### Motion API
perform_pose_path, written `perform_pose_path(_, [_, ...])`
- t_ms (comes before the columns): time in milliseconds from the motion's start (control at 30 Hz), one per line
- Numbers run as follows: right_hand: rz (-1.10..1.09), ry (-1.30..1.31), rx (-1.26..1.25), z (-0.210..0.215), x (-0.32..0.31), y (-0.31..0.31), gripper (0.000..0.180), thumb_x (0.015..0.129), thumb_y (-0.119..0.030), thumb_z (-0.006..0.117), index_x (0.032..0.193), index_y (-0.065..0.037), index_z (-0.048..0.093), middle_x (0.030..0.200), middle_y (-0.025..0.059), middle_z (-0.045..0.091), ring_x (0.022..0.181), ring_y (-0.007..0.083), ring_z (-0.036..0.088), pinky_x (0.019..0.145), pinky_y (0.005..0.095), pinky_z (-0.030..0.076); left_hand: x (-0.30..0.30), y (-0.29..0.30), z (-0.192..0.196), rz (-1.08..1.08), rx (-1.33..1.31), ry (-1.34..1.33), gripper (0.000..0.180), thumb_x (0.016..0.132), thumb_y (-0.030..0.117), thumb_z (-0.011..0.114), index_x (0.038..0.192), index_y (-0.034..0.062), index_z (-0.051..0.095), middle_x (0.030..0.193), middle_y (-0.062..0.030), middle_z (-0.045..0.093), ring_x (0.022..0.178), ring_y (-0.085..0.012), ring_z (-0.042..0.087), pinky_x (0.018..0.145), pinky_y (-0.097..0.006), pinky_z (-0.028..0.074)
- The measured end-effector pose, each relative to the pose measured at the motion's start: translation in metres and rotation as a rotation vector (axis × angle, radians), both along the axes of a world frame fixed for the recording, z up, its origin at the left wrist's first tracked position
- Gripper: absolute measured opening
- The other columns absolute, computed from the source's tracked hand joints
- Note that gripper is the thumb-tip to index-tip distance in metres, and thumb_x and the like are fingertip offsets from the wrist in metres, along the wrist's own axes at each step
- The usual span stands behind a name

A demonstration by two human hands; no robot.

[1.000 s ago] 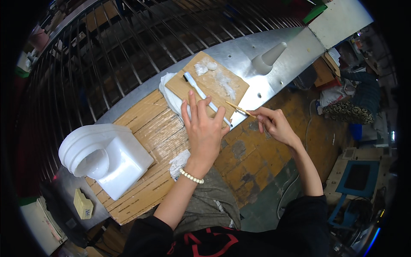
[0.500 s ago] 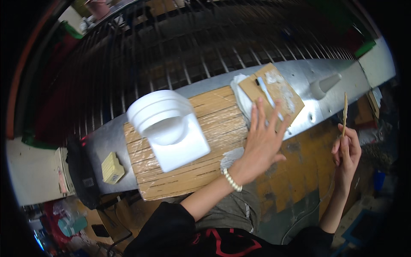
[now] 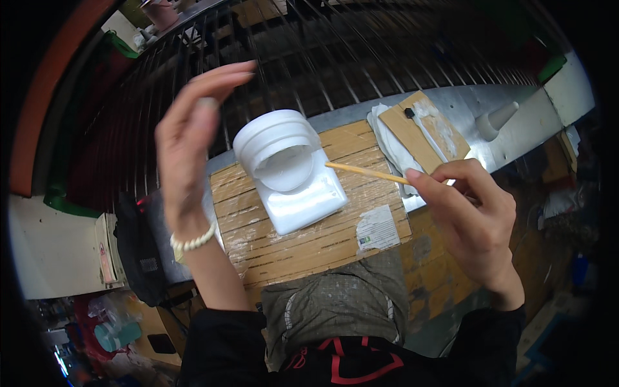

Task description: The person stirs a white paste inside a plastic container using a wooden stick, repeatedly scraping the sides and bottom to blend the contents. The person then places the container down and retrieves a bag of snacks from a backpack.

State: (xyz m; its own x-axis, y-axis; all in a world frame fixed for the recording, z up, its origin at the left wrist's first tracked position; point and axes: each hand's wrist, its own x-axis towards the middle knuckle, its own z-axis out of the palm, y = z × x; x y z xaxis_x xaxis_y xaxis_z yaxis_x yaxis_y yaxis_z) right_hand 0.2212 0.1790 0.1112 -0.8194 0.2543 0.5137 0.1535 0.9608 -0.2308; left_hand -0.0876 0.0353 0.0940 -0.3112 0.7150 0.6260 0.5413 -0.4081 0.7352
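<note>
Cardboard (image 3: pixel 309 251) on a metal worktop (image 3: pixel 529 128) carried a white piece (image 3: pixel 306 206), perhaps as cushioning, while the right hand (image 3: pixel 477 219) pinched a stick (image 3: pixel 367 171) by one end, probably to free its tip, and the empty left hand (image 3: pixel 186 145) hovered.

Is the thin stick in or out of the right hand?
In: the right hand pinches the stick, its visible end pointing left.

Pink bucket (image 3: pixel 160 15), teal container (image 3: pixel 118 335)
</note>
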Motion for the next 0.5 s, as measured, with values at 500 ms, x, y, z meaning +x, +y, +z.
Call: perform_pose_path(500, [-0.002,0.066,0.668,0.005,-0.092,0.006,0.012,0.073,-0.004,0.071,0.084,-0.005,0.076,0.080,0.0011,0.059,0.071,0.0143,0.059,0.059,0.0265,0.045,0.010,0.053,-0.018,-0.125,-0.301,-0.368,0.029,0.097,0.021,0.049,0.097,0.0013,0.070,0.092,-0.0106,0.073,0.086,-0.0176,0.071,0.081,-0.030,0.055])
